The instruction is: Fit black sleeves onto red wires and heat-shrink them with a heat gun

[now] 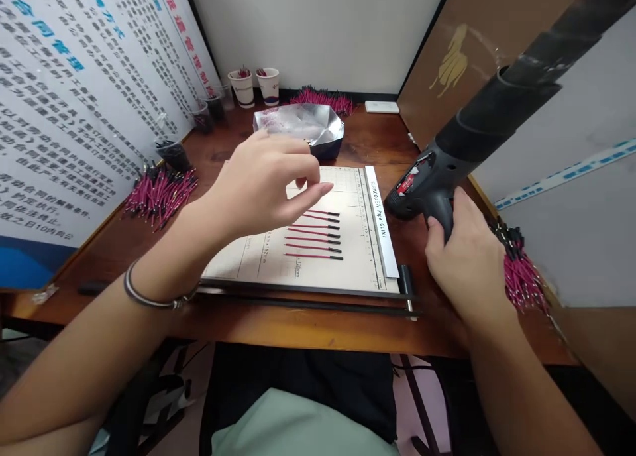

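A paper cutter board (358, 257) lies on the wooden desk in front of me. Several red wires with black tips (313, 234) lie in a neat row on it. My left hand (263, 181) hovers just above the upper wires, fingers loosely curled and apart, holding nothing that I can see. My right hand (467, 257) grips the handle of a black heat gun (437, 184) that rests to the right of the board, its long black-wrapped body running up to the top right corner.
Piles of red wires lie at the left (159, 194), at the back (322, 100) and at the right (519, 277). A foil tray (303, 128), two paper cups (256, 86) and small dark cups (173, 154) stand behind the board. Printed posters line the left wall.
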A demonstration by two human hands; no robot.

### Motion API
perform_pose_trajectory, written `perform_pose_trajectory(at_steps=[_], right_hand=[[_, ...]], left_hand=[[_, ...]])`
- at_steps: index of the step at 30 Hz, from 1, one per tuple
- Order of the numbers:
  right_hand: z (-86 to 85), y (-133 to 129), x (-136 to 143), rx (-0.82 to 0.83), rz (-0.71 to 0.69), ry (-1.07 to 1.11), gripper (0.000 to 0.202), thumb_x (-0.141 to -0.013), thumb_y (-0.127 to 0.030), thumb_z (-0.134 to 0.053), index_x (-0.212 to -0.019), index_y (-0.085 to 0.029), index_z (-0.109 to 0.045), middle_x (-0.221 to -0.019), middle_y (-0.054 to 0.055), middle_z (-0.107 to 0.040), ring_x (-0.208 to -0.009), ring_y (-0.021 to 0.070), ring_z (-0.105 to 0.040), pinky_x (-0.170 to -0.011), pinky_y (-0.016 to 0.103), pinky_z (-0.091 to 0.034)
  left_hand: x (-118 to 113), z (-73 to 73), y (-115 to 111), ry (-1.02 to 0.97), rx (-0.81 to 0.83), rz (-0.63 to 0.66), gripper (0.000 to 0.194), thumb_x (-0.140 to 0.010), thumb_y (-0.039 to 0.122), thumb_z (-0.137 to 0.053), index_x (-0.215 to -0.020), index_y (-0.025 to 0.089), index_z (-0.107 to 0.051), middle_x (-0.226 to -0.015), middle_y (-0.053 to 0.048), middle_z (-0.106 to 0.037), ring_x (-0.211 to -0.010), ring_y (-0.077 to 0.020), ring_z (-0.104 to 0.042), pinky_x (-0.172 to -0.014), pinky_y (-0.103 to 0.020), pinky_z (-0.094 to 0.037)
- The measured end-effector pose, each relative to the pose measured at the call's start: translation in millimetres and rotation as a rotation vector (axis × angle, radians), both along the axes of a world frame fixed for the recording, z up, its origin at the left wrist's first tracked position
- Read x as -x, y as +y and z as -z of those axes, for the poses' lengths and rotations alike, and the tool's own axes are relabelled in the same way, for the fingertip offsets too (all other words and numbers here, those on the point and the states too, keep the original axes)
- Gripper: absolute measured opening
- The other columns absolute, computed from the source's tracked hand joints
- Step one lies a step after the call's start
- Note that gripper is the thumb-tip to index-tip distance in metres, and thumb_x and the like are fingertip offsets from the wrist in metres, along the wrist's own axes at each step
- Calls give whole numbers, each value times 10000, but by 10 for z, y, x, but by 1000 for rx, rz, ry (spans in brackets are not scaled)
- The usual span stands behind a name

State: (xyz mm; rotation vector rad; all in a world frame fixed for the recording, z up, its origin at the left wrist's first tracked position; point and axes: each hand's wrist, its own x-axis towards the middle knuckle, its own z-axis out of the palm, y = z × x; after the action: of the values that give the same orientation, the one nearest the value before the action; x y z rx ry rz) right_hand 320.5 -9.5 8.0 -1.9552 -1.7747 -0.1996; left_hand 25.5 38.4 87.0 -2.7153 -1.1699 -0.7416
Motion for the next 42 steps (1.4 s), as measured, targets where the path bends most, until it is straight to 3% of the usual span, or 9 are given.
perform_pose_trajectory(at_steps=[7, 13, 17, 19, 21, 23, 28, 35, 42], right_hand=[[168, 27, -2, -133, -11, 43, 621, -946, -320, -448, -1514, -70, -450, -1444, 315, -563, -1177, 459, -643, -910, 680, -541], [121, -3, 128, -99, 35, 112, 620, -921, -283, -464, -1494, -44, -463, -1462, 314, -532, -1259, 459, -574, -1010, 705, -467], [28, 56, 234, -330, -33, 382, 579, -906, -422, -570, -1388, -101, -566, -1419, 273, -574, -1311, 405, -548, -1121, 656, -404], [-61, 170, 240, -354, -147, 621, 576, -940, -571, -484, -1339, -167, -585, -1236, 209, -684, -1050, 318, -680, -938, 563, -551], [-180, 313, 207, -244, -300, 691, 719, -1004, -604, -100, -1332, -195, -593, -1165, 178, -722, -821, 242, -704, -677, 421, -586], [-306, 434, 172, -50, -626, 734, 871, -971, -620, 72, -1393, -202, -565, -1329, 202, -661, -919, 245, -697, -634, 384, -561], [-458, 474, 316, 108, -973, 600, 632, -864, -637, -578, -1368, -256, -595, -1283, 132, -680, -956, 230, -650, -690, 356, -549], [-382, 603, 422, 140, -1013, 1057, 651, -790, -690, -608, -1258, -243, -677, -1197, 132, -681, -771, 202, -580, -649, 382, -550], [-292, 607, 362, -2, -741, 1226, 717, -932, -687, -165, -1348, -292, -596, -1133, 99, -641, -585, 139, -407, -506, 320, -419]], left_hand=[[152, 200, -370, -370, 60, -171, 318, -925, 368, -596, -647, 213, -599, -632, 4, -583, -592, -143, -495, -620, -305, -388], [106, 389, -475, -457, 92, -222, 282, -915, 312, -601, -655, 203, -592, -634, 10, -593, -567, -130, -440, -592, -295, -358], [34, 530, -438, -455, 123, -259, 297, -924, 321, -592, -654, 197, -578, -653, -1, -615, -581, -135, -453, -608, -303, -337], [5, 607, -410, -459, 137, -318, 305, -927, 338, -585, -656, 199, -576, -666, -10, -633, -597, -144, -477, -622, -310, -336], [-18, 670, -392, -471, 130, -377, 314, -925, 354, -582, -651, 202, -573, -668, -19, -647, -618, -157, -508, -634, -319, -338], [-38, 711, -389, -480, 113, -405, 314, -919, 352, -583, -642, 205, -571, -661, -23, -653, -635, -167, -533, -640, -323, -343], [-68, 745, -425, -517, 87, -413, 261, -915, 338, -582, -690, 208, -601, -668, -11, -667, -597, -150, -517, -613, -316, -340], [-50, 780, -469, -539, 72, -384, 252, -922, 327, -588, -699, 208, -597, -657, 1, -654, -572, -136, -505, -586, -304, -344], [-37, 756, -479, -602, 9, -424, 260, -913, 305, -583, -672, 206, -570, -578, 22, -572, -528, -121, -473, -541, -291, -328]])
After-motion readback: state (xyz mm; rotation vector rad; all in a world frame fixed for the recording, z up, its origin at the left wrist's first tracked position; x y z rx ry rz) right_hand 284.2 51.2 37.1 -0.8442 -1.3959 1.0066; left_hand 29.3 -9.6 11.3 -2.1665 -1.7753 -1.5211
